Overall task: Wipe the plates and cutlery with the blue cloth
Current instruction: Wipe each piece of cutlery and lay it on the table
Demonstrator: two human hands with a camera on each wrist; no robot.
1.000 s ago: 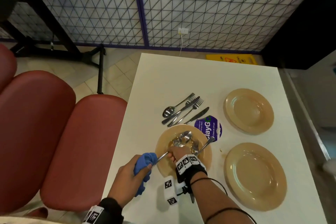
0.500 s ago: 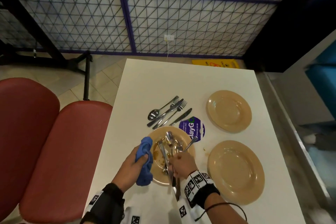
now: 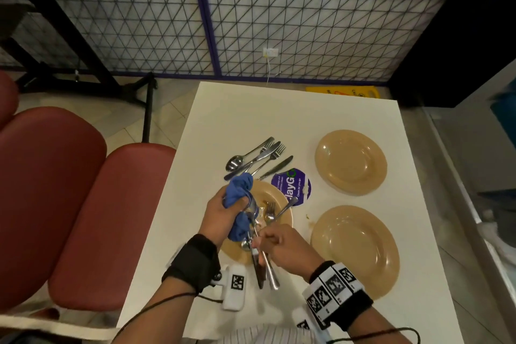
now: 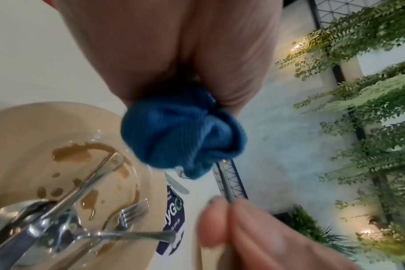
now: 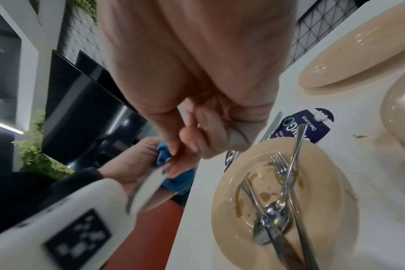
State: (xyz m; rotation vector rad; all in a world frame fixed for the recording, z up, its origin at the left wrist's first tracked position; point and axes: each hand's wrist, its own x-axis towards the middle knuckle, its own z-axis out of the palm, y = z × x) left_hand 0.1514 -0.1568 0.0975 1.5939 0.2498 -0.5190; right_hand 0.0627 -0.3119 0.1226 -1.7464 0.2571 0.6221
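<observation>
Steel cutlery piece (image 3: 252, 220), newly lifted off the sauce-smeared tan plate (image 3: 282, 198), is pinched in right hand (image 3: 282, 251) fingers as left hand (image 3: 220, 215) closes the crumpled blue cloth (image 3: 237, 193) round it; wiping begins. Beyond, wiped cutlery (image 3: 257, 158) lies on the white desk (image 3: 279, 114).

- White square table (image 3: 293, 109) at centre.
- Red padded seats (image 3: 83, 204) at nine o'clock.
- Wire-mesh partition (image 3: 307, 33) at twelve o'clock, purple-framed.
- Yellow caution sign (image 3: 343, 91) at one o'clock.
- Tiled floor (image 3: 167, 114).
</observation>
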